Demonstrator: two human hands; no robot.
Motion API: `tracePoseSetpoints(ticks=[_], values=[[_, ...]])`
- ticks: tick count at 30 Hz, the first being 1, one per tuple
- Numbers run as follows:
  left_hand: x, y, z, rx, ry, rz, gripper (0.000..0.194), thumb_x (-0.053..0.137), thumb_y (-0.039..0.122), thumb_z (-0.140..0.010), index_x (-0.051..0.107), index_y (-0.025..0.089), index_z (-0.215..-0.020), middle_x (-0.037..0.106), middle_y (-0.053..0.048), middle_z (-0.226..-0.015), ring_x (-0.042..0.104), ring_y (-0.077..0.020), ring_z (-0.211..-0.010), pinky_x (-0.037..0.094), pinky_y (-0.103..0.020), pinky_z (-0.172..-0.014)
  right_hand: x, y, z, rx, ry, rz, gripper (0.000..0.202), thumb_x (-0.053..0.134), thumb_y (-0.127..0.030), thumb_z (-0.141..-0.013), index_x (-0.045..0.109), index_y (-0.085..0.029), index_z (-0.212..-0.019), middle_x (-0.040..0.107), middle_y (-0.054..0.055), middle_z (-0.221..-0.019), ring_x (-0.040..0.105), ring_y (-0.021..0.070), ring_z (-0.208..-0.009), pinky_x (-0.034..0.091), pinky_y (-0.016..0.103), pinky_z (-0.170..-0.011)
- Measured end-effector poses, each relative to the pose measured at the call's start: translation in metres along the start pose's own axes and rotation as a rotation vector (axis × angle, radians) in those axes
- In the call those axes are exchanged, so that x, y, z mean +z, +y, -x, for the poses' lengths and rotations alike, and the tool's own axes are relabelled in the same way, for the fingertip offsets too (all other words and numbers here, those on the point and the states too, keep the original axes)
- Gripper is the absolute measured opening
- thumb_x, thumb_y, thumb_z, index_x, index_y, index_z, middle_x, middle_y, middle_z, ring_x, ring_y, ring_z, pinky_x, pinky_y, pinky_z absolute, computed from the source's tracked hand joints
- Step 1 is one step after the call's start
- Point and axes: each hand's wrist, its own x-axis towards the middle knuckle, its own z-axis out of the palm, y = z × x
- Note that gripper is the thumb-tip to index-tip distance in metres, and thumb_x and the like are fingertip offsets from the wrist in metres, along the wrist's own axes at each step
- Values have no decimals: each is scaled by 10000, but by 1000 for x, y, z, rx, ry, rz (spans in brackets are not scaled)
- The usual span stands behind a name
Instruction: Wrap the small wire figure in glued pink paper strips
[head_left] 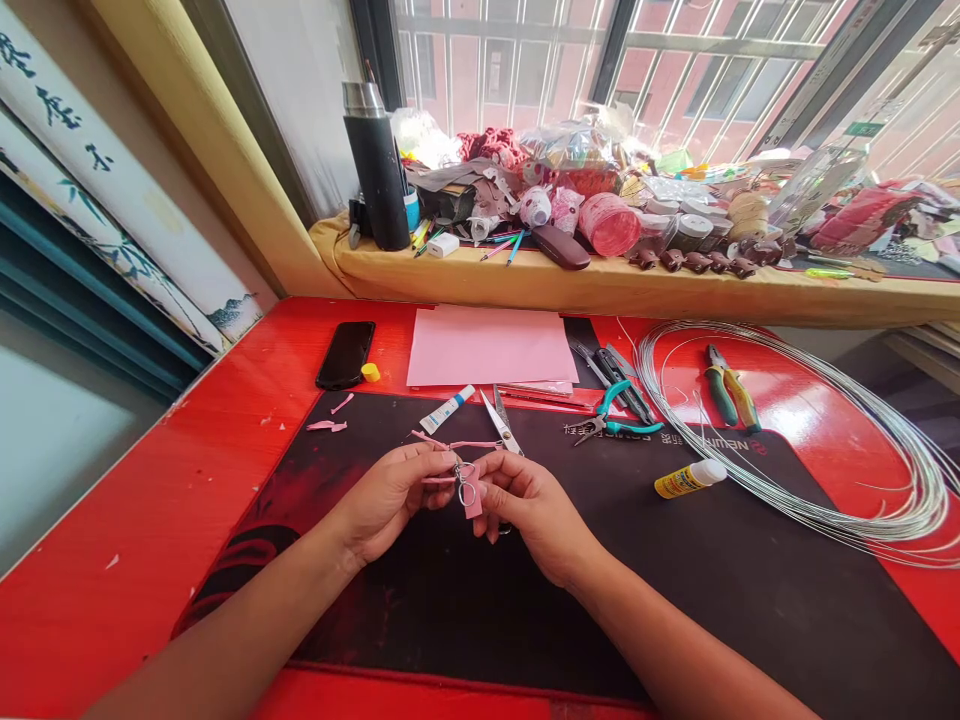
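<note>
Over the dark desk mat, my left hand (397, 490) is closed, thumb and fingers pinching a thin pink-wrapped piece (436, 480) with narrow arms sticking out. A silver key ring (466, 494) with a short chain hangs between my hands. My right hand (529, 505) is closed on a small flat pink piece (472, 500) behind the ring. Whether the pink parts are joined, I cannot tell. Scissors (501, 420) lie on the mat beyond my right hand, which hides their middle. A small white-and-blue glue tube (448, 408) rests just beyond my left hand.
Pink sheets (491, 345), a phone (346, 355) and a yellow cap (370, 372) lie farther back. Right of my hands are teal pliers (604, 415), a glue stick (690, 478), a wire coil (885, 500) and green-yellow pliers (731, 390). A cluttered sill (480, 275) borders the table.
</note>
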Motion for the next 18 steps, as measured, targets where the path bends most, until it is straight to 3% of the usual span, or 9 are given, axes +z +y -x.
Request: tracePoseSetpoints(ticks=[18], values=[[-2, -2, -1, 18, -39, -43, 357, 926, 424, -692, 705, 148, -737, 628, -11, -722, 524, -116, -647, 448, -244, -602, 0, 1, 0, -33, -9, 43, 321, 841, -463, -876, 712, -184, -972, 695, -14, -761, 650, 114, -601, 479, 230, -550]])
